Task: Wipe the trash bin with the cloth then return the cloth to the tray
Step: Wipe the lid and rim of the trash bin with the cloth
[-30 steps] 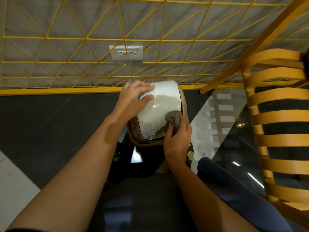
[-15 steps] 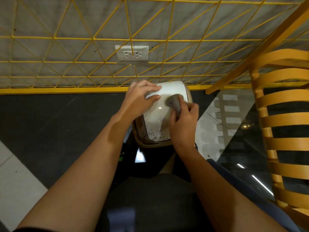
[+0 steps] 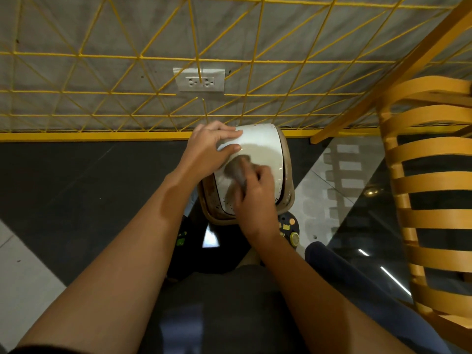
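Left hand [image 3: 208, 146] grips with fingers curled; right hand [image 3: 255, 198], blurred, apparently pinches.

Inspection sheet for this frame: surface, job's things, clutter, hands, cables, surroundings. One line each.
Surface: dark floor, with pale tile at the lower left.
Job's things: trash bin has a white top with dark specks near its front edge; the grey cloth lies on that top; the tray is not in view.
Clutter: nothing seen.
Grippers: left hand grips the bin's far left edge; right hand holds the cloth against the top.
Cables: nothing seen; wall outlet shows no plug.
Surroundings: yellow wire grid over a grey wall; slatted wooden chair at the right.
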